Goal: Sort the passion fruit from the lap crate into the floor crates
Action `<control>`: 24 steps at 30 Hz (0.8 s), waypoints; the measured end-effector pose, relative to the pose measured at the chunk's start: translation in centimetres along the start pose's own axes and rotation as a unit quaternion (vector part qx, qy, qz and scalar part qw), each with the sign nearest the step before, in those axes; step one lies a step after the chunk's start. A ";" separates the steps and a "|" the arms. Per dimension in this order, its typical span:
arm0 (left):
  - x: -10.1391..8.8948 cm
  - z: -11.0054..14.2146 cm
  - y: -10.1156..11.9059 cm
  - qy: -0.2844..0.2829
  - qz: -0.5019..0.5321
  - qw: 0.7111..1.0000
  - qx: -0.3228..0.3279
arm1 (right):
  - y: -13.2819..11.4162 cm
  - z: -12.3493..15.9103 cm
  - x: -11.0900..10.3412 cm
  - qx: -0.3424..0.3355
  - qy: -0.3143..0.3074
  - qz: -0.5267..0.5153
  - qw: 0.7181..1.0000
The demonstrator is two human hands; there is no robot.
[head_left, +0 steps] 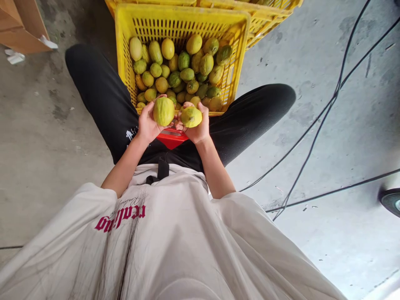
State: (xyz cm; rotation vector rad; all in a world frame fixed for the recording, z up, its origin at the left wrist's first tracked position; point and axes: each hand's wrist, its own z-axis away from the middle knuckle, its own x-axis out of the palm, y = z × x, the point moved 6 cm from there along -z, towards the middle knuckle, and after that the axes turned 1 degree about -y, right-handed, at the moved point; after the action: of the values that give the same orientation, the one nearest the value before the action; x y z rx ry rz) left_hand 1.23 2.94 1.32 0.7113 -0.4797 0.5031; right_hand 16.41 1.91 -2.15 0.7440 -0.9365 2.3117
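My left hand (pixel 148 126) is closed around a round, faintly ribbed yellow-green fruit (pixel 163 111). Close beside it, my right hand (pixel 201 130) grips a smaller, lemon-shaped yellow fruit (pixel 191 117) with a pointed end. The two fruits are held side by side and apart, above my lap at the near edge of a yellow plastic crate (pixel 183 18). Inside the crate lies a heap of similar fruits (pixel 183 61), from yellow to dark green. My hands and the held fruits cover part of its near rim.
More yellow crates (pixel 265 21) stand behind. A red plastic object (pixel 171 141) shows between my legs, below my hands. At the upper left is an open cardboard box (pixel 25 31). Black cables (pixel 333 98) cross the concrete floor on the right, near a wheel (pixel 390 201).
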 end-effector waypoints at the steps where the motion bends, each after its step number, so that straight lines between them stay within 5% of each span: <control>1: -0.1 -0.1 -0.1 0.010 0.003 1.000 -0.006 | -0.1 -0.1 0.0 -0.003 -0.005 0.007 1.000; 9: -1.9 -1.0 -0.6 0.058 0.009 0.998 0.011 | -0.6 -1.0 -1.2 -0.063 0.074 0.056 0.994; 17: -0.1 -0.1 -0.5 0.059 -0.017 0.998 -0.032 | -0.3 -0.5 -0.8 -0.089 0.052 0.034 0.994; 24: -0.6 -0.8 -1.1 0.070 -0.005 0.996 -0.062 | -0.3 -0.5 -1.2 -0.079 0.047 0.062 0.994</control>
State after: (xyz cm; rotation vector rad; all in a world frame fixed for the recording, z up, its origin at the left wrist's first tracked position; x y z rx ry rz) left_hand 1.57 2.61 -0.07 0.5561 -0.3724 0.5048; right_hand 17.28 2.17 -3.09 0.5202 -1.1356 2.3236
